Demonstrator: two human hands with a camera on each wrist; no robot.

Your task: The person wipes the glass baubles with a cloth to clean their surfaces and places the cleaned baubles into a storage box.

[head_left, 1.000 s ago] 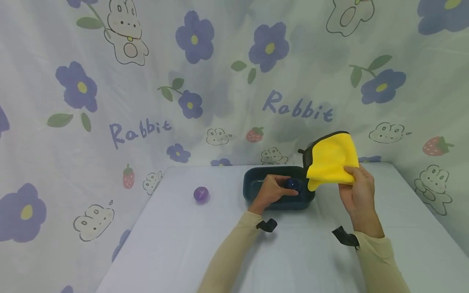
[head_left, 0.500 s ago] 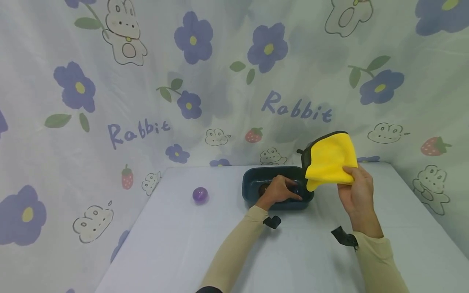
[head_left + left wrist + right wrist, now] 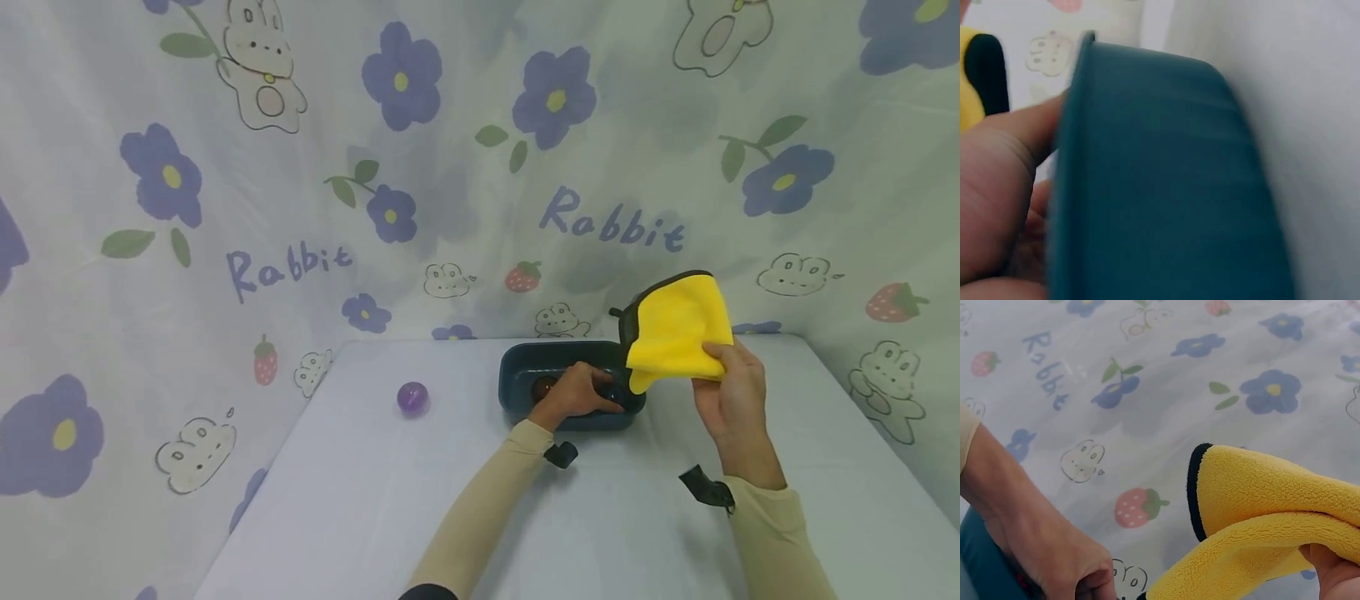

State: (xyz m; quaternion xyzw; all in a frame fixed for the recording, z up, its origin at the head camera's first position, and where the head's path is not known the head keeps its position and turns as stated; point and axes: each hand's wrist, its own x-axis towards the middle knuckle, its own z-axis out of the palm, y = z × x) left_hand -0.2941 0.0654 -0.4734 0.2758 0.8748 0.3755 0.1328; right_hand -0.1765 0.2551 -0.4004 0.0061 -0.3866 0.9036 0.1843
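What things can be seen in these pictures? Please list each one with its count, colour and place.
Rectangular dark teal plastic tub: one, dark teal, on the table at the middle, near the back.
Folded yellow fleece cloth with black edge: one, yellow, held in the air to the right of the tub.
Small purple ball: one, purple, on the table left of the tub.
Round reddish thing: one, inside the tub, mostly hidden.
White table: one, white.
Printed rabbit-and-flower curtain: one, white with blue flowers, behind the table.
Left hand: one, reaching into the tub.
Right hand: one, fingers pinching the cloth.
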